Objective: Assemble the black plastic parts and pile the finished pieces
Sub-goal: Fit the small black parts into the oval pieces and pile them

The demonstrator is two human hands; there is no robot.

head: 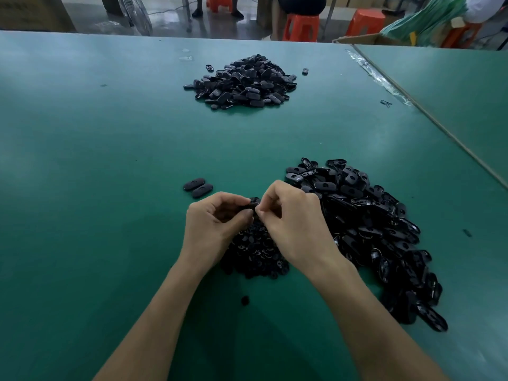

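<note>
My left hand [214, 224] and my right hand [294, 221] meet over the green table [110, 160], both pinching one black plastic part [253, 202] between their fingertips. Under them lies a heap of small black round pieces [255, 254]. A large heap of black oval shells [384, 229] spreads to the right of my right hand. Two oval pieces [198, 187] lie side by side just left of and beyond my left hand. A big pile of black oval pieces [243, 82] sits far back at the middle of the table.
A single small black piece [244, 300] lies between my forearms. A second green table [453, 92] adjoins on the right behind a taped seam. Orange stools [301, 27] and people's legs stand beyond the far edge. A stray part [305, 71] lies by the far pile.
</note>
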